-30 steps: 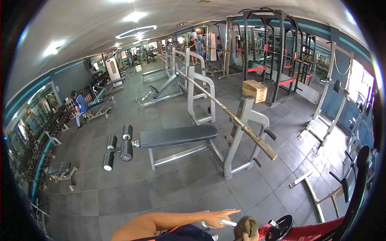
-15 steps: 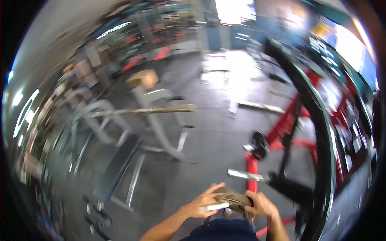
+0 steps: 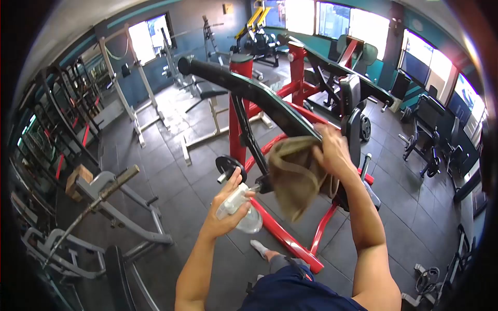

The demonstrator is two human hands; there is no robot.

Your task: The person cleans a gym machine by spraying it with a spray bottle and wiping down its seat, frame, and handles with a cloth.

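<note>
My left hand (image 3: 226,207) is wrapped round a clear spray bottle (image 3: 249,220) with a white head, low in front of a red and black weight machine (image 3: 282,236). A brown cloth (image 3: 293,176) hangs in folds from my right hand (image 3: 332,149), whose fingers press it against the machine's black padded arm. The cloth's lower end dangles free, to the right of the bottle. Bottle and cloth are apart.
A small weight plate (image 3: 228,167) sits on the machine's peg behind my left hand. At the left stands a grey bench frame with a barbell (image 3: 111,191). A wooden box (image 3: 79,182) is beyond it. More machines (image 3: 425,137) stand at the right.
The view has swung right, bringing the red machine to the centre. My right hand has moved up and forward with the cloth, away from my left hand. The bottle now shows clearly.
</note>
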